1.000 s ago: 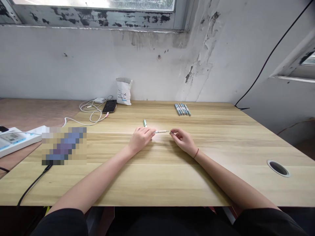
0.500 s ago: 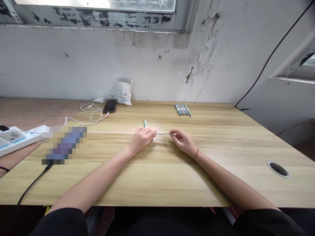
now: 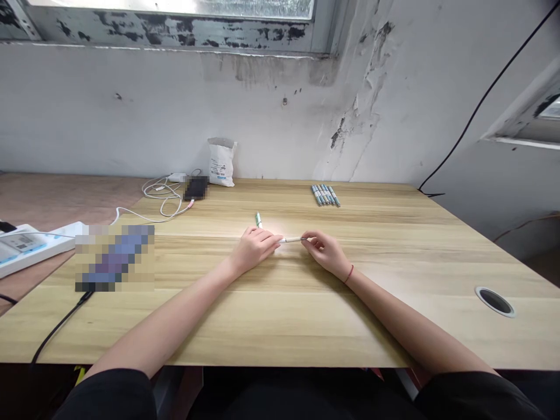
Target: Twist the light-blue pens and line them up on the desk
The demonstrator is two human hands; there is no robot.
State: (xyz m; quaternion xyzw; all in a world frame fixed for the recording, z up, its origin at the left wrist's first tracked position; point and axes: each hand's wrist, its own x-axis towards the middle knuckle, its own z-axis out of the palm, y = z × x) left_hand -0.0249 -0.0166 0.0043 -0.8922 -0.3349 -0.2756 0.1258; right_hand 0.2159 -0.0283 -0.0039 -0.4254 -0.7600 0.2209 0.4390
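Note:
My left hand [image 3: 254, 249] and my right hand [image 3: 326, 253] rest on the wooden desk [image 3: 280, 326], a white pen barrel [image 3: 289, 240] lying between them. The left fingers grip its left end, hiding that end. My right thumb and fingers pinch its thin metal-looking tip, though the small size makes the tip hard to read. A short green-and-white pen part [image 3: 258, 220] lies just beyond the left hand, not touching it. Farther back, several blue-and-white pens [image 3: 325, 195] lie side by side.
At the desk's back left are a black phone [image 3: 196, 188], tangled white cables [image 3: 160, 195] and a white paper bag [image 3: 221, 163]. A white power strip [image 3: 30, 248] sits on a lower board at left. A round grommet hole [image 3: 494, 301] is at right. A pixelated patch [image 3: 114, 258] covers part of the desk.
Both hands have drawn slightly closer, and the visible stretch of white barrel between them is shorter. The pen has shifted a little toward me. The view has tilted slightly.

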